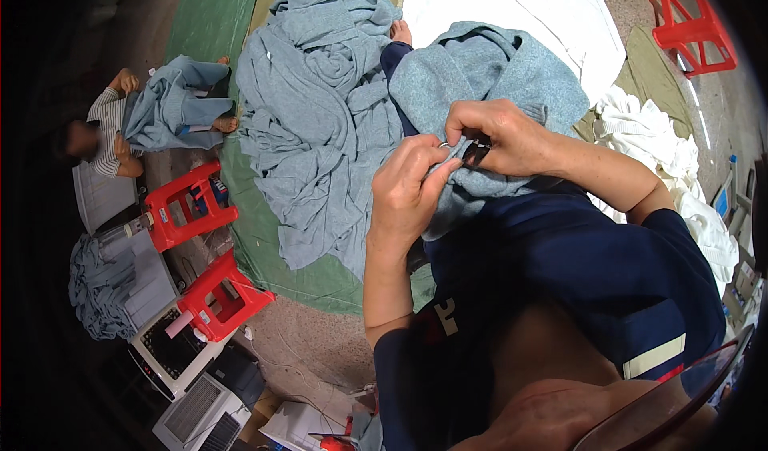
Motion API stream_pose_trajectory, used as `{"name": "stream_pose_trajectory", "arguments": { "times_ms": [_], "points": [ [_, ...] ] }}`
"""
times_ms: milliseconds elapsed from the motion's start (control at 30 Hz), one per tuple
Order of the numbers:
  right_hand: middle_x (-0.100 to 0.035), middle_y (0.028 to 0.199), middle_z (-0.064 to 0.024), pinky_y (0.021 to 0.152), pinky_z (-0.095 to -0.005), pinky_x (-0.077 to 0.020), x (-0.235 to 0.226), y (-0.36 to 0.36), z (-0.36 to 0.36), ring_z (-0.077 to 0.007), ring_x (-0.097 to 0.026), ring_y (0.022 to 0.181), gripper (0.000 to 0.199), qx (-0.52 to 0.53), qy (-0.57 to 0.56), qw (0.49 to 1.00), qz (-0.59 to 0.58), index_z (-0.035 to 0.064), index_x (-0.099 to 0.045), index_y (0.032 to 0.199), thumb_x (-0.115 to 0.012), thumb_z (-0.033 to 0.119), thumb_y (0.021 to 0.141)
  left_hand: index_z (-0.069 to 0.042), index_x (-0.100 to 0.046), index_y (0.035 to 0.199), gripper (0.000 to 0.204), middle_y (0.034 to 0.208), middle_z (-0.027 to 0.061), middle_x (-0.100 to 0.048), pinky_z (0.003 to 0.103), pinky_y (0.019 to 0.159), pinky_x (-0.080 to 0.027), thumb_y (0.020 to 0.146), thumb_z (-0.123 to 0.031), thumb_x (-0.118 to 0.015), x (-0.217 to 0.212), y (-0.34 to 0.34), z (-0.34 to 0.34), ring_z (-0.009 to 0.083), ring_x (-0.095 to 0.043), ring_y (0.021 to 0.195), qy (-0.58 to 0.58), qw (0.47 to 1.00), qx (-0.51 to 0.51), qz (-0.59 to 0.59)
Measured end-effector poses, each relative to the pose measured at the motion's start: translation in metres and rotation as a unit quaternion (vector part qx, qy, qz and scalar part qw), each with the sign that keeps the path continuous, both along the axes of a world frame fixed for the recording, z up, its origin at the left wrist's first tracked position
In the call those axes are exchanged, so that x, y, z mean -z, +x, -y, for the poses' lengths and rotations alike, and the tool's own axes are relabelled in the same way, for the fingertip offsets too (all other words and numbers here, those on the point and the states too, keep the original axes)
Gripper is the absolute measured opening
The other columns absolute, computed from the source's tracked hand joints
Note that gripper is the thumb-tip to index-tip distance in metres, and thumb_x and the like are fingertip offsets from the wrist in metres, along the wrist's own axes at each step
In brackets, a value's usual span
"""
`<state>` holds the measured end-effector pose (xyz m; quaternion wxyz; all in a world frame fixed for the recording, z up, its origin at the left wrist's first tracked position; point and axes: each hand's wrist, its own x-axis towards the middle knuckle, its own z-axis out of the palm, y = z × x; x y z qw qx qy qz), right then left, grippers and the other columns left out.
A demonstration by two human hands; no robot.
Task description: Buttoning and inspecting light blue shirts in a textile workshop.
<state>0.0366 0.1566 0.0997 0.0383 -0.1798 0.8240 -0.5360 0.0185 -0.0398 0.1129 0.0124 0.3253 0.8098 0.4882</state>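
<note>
A blue-grey knitted garment (480, 71) lies bunched over my lap and legs. My left hand (404, 187) is closed, pinching a fold of it between thumb and fingers. Close against it, my right hand (508, 137) is closed around a small dark tool (475, 153), whose kind is mostly hidden by the fingers. My right thumb and forefinger meet at the same bit of fabric. A silvery ring-like glint shows where the two hands meet; I cannot tell what it belongs to.
A large heap of blue-grey knitwear (320, 123) lies on a green sheet (312, 285) to my left. White garments (652, 143) are piled at right. Red stools stand far left and at the upper right (694, 31). A person (112, 119) sits at left with similar fabric.
</note>
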Motion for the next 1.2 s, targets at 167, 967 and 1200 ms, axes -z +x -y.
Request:
{"name": "stream_pose_trajectory", "arguments": {
  "times_ms": [167, 967, 1200],
  "points": [
    [-0.055, 0.075, -0.0038, 0.053, -0.0295, -0.0405, 0.01, 0.004, 0.001, -0.0162, -0.053, 0.06, 0.029, 0.044, -0.041, 0.998, -0.013, 0.0048, -0.054, 0.085, -0.074, -0.001, 0.065, -0.002, -0.056, 0.085, 0.021, 0.08, 0.0111, -0.061, 0.033, 0.054, -0.049, 0.074, 0.002, -0.072, 0.017, -0.003, -0.004, 0.0257, -0.06, 0.065, 0.024, 0.992, 0.005, -0.127],
    [-0.058, 0.093, -0.007, 0.07, -0.0379, -0.05, 0.013, 0.021, -0.077, -0.0272, -0.061, 0.085, 0.032, -0.078, 0.169, 0.976, -0.115, 0.007, -0.057, 0.099, -0.069, 0.007, 0.07, -0.002, -0.063, 0.088, 0.016, 0.09, 0.0004, -0.057, 0.022, 0.073, -0.04, 0.074, 0.001, -0.07, 0.039, -0.003, 0.095, 0.0102, -0.053, 0.082, 0.176, 0.848, -0.121, 0.485],
    [-0.056, 0.09, -0.006, 0.068, -0.0364, -0.0508, 0.019, 0.018, -0.067, -0.0252, -0.06, 0.088, 0.026, -0.064, 0.269, 0.954, -0.116, 0.0064, -0.058, 0.091, -0.072, 0.008, 0.068, 0.001, -0.063, 0.092, 0.02, 0.091, 0.0059, -0.064, 0.028, 0.081, -0.047, 0.074, 0.004, -0.07, 0.037, 0.0, 0.065, 0.015, -0.061, 0.083, 0.297, 0.756, -0.106, 0.574]
  ]
}}
